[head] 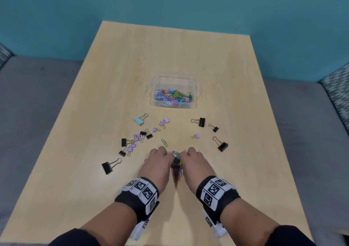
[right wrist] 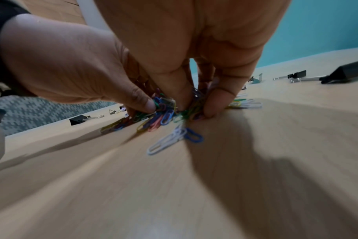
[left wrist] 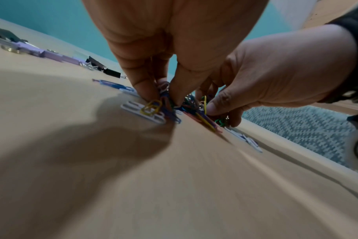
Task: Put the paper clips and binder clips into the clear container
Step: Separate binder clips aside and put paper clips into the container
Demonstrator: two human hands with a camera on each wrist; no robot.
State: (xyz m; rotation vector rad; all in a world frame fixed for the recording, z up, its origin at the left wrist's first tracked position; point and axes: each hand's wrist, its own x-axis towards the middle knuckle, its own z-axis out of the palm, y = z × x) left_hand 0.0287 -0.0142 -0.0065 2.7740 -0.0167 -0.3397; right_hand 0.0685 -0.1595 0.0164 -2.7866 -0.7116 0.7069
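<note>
Left hand and right hand, fingers curled, pinch one heap of colored paper clips between them on the table; the heap runs toward the clear container. Right-wrist view alone shows a stray white paper clip.

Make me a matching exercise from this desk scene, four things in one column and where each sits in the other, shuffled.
Things
1. clear container
2. light blue binder clip
3. green paper clip
4. pile of paper clips

Places
A. alone, just ahead of the left hand
B. between both hands
C. far centre of the table
D. left of the container, nearer the person

Pairs: 1-C, 2-D, 3-A, 4-B
</note>
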